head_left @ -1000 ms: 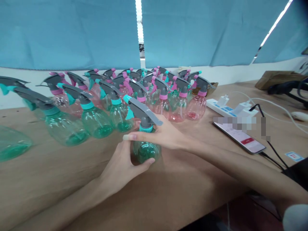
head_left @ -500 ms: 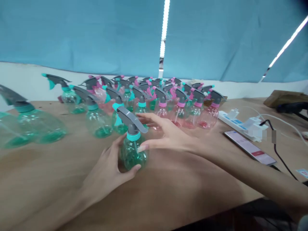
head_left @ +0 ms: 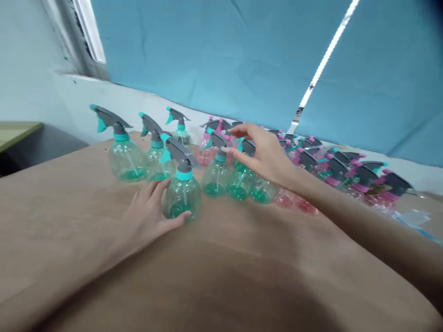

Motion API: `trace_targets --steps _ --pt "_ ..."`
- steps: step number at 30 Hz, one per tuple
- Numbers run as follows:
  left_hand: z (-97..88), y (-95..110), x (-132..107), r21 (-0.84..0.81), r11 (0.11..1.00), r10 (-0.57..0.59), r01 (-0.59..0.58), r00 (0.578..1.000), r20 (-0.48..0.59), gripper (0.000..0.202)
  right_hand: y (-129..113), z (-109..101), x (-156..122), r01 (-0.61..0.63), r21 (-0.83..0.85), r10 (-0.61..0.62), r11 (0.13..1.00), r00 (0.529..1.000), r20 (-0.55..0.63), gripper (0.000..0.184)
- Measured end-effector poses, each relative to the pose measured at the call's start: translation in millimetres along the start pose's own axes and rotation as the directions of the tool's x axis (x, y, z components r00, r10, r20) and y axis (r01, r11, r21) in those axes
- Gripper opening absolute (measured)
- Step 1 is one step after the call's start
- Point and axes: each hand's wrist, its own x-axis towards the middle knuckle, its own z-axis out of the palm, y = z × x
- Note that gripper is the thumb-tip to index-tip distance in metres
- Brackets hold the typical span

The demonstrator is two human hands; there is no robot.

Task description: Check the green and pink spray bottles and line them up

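My left hand point(head_left: 152, 210) is wrapped round the clear green body of a spray bottle point(head_left: 183, 196) with a grey head and turquoise collar. That bottle stands upright near the table's middle, its nozzle pointing left. My right hand point(head_left: 265, 154) is at the head of another green spray bottle point(head_left: 215, 177) just behind and to the right. Its thumb and fingers are apart, with the thumb tip overlapping that bottle's neck; whether it touches cannot be made out. My right hand and forearm hide parts of the bottles behind them.
Two green spray bottles stand at the left, one of them at the outer side point(head_left: 127, 159), and a smaller-looking one point(head_left: 181, 133) further back. Several green and pink spray bottles point(head_left: 363, 180) crowd the right and back. A wooden table point(head_left: 62, 198) lies under everything, before a blue-covered wall.
The view has swung left. My right hand has left the held bottle and moved to another green one, while my left hand stays round its bottle. Phone and power strip are out of view.
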Motion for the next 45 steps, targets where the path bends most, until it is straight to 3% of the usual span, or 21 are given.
trace_targets --steps 6,10,15,27,34,38,42,45 --pt "3.1 -11 33 0.168 0.984 0.05 -0.054 0.998 0.026 0.08 18 26 43 -0.098 -0.219 0.124 0.971 0.986 0.109 0.041" --pt "5.0 -10 48 0.248 0.968 0.024 -0.04 0.997 0.068 0.076 23 39 51 -0.118 -0.281 0.174 0.952 0.968 0.181 0.041" --pt "4.8 -6 58 0.357 0.93 0.082 -0.092 0.996 0.044 0.076 25 48 52 -0.11 -0.289 0.175 0.951 0.962 0.21 0.04" --pt "2.6 -4 66 0.499 0.855 0.14 -0.144 0.989 0.045 0.072 18 44 45 -0.135 -0.211 0.177 0.968 0.965 0.195 0.038" --pt "0.8 0 53 0.528 0.838 0.157 -0.141 0.987 0.014 0.075 -3 22 27 -0.133 -0.153 0.169 0.979 0.952 0.255 0.029" --pt "-3.1 15 33 0.444 0.86 0.284 -0.252 0.959 -0.007 0.063 -13 6 9 -0.12 -0.138 0.152 0.983 0.956 0.252 0.031" --pt "0.3 46 15 0.115 0.901 0.418 -0.419 0.908 0.03 0.056 -16 -9 -11 -0.112 -0.141 0.142 0.984 0.964 0.226 0.033" --pt "10.8 74 8 -0.143 0.928 0.36 -0.343 0.926 0.118 0.063 -17 -23 -25 -0.109 -0.156 0.142 0.982 0.966 0.217 0.03"
